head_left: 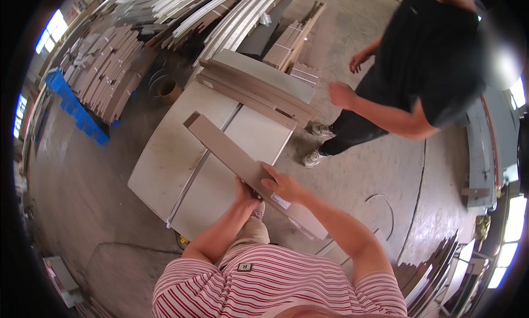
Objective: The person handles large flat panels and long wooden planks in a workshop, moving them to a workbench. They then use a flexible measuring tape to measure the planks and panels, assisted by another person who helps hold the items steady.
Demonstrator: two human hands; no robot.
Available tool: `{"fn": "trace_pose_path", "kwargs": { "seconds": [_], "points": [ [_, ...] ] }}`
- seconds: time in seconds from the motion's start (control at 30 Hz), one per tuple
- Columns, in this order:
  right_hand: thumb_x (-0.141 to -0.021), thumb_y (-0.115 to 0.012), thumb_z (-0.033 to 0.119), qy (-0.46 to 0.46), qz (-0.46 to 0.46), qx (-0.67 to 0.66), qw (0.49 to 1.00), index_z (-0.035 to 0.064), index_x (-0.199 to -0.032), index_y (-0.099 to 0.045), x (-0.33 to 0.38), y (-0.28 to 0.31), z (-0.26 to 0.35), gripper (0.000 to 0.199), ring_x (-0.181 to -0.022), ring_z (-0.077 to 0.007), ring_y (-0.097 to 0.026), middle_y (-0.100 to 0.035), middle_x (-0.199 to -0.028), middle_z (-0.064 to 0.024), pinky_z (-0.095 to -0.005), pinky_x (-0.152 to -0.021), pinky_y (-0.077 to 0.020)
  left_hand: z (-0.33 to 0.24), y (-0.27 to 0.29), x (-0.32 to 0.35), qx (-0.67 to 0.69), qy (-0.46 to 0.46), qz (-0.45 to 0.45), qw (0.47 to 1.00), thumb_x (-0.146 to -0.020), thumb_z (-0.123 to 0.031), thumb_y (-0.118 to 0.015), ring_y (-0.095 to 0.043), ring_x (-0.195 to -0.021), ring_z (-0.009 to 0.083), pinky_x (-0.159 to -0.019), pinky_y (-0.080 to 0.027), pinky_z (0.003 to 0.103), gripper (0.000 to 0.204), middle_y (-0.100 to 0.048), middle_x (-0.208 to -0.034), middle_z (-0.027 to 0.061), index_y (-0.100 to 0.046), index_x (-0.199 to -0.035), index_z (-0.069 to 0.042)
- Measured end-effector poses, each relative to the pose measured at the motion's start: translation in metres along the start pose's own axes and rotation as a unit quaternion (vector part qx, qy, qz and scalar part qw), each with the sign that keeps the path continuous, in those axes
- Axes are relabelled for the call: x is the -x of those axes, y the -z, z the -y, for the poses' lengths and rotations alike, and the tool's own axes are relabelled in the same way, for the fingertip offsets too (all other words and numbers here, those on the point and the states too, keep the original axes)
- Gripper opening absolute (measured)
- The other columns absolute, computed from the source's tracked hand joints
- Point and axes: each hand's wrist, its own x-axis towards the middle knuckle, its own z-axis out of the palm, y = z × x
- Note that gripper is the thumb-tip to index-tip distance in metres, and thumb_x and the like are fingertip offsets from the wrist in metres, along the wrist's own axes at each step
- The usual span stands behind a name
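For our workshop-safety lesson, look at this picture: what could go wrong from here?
The long taupe panel might tip or slip, since the left hand and right hand sit well back from its far end.
That end could knock the taupe panels lying on the white worktop.
The co-worker stands nearby, so a swing might hit them.

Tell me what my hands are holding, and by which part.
A long brown boxy beam, held partway along: the left hand supports its left side, the right hand lies over its right edge.
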Motion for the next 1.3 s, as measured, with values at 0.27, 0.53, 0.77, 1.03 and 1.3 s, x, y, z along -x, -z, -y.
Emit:
{"fn": "trace_pose_path", "kwargs": {
  "seconds": [0.27,0.53,0.77,1.03,1.3],
  "points": [
    [-0.095,-0.035,0.04,0.005,0.125,-0.117,0.985,0.0184,-0.138,-0.029,-0.179,0.011,0.006,0.049,-0.115,-0.0229,-0.046,-0.05,-0.125,-0.0109,-0.034,-0.097,-0.0341,-0.119,-0.025,-0.021,0.011,-0.069,-0.061,0.996,-0.08,-0.076,-0.01,-0.036,-0.124,0.0299,-0.091,-0.031,0.059,0.081,-0.035,-0.138,0.0058,-0.031,-0.135,-0.021],
    [-0.094,-0.037,0.025,0.061,-0.074,0.233,0.968,0.0106,-0.131,-0.039,-0.26,0.026,-0.056,0.039,-0.113,-0.0217,-0.045,-0.051,-0.119,-0.0107,-0.0375,-0.093,-0.0358,-0.129,-0.033,-0.07,-0.103,-0.069,-0.173,0.977,-0.09,-0.059,-0.028,-0.038,-0.122,0.0324,-0.091,-0.033,0.058,0.065,-0.03,-0.14,0.0121,-0.031,-0.134,-0.012],
    [-0.086,-0.051,0.019,0.217,-0.132,0.29,0.923,0.0085,-0.108,-0.055,-0.26,0.052,-0.055,0.025,-0.108,-0.0282,-0.046,-0.053,-0.111,-0.0079,-0.0447,-0.09,-0.0363,-0.126,-0.037,-0.143,-0.288,-0.24,-0.269,0.887,-0.087,-0.043,-0.053,-0.05,-0.105,0.0363,-0.074,-0.05,0.05,0.058,-0.036,-0.128,0.0183,-0.038,-0.122,0.001],
    [-0.086,-0.054,0.017,0.161,-0.312,0.159,0.923,0.0051,-0.115,-0.051,-0.163,0.144,-0.101,0.032,-0.108,-0.0306,-0.046,-0.051,-0.115,-0.0118,-0.0391,-0.093,-0.0358,-0.13,-0.07,-0.132,-0.384,-0.214,-0.394,0.807,-0.086,-0.038,-0.057,-0.052,-0.101,0.0349,-0.084,-0.047,0.046,0.066,-0.038,-0.122,0.026,-0.028,-0.124,0.008],
    [-0.093,-0.036,0.047,-0.093,-0.374,-0.408,0.828,0.0127,-0.142,-0.021,-0.056,0.042,-0.199,0.061,-0.137,-0.0201,-0.009,-0.009,-0.15,-0.005,-0.0356,-0.111,-0.006,-0.039,-0.043,-0.099,-0.403,-0.224,-0.202,0.864,-0.083,-0.035,-0.062,-0.046,-0.111,0.0248,-0.075,-0.052,0.037,0.089,-0.041,-0.124,0.015,0.001,-0.14,-0.009]
  ]
}}
